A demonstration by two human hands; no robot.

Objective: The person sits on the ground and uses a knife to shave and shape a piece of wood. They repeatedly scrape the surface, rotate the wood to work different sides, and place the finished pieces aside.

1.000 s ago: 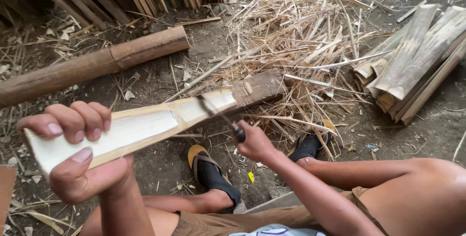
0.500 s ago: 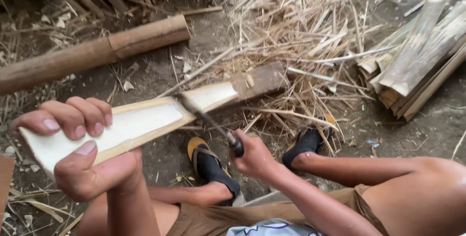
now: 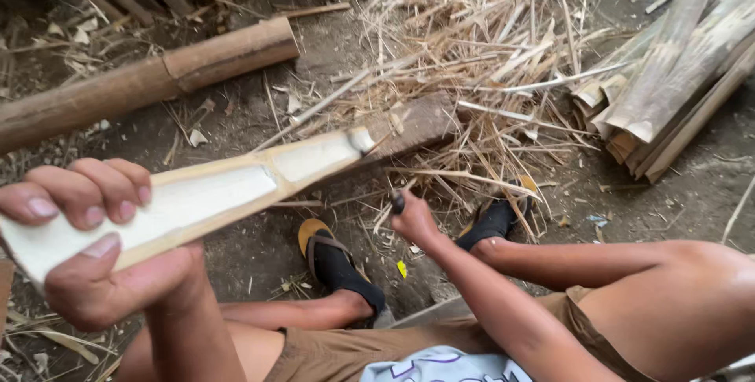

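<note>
Split bamboo slat (image 3: 212, 197), pale inner face up, slants across the person's lap, far end resting on a flat wooden block (image 3: 417, 124). Left hand (image 3: 86, 248) wraps the slat's near end, fingers curled over top, thumb pressed under. Right hand (image 3: 413, 221), just below the slat's far end, is closed on a dark handle (image 3: 397, 203), probably a knife; blade not visible. Round bamboo pole (image 3: 149, 79) lies beyond the slat; stacked bamboo strips (image 3: 668, 75) well right of it.
</note>
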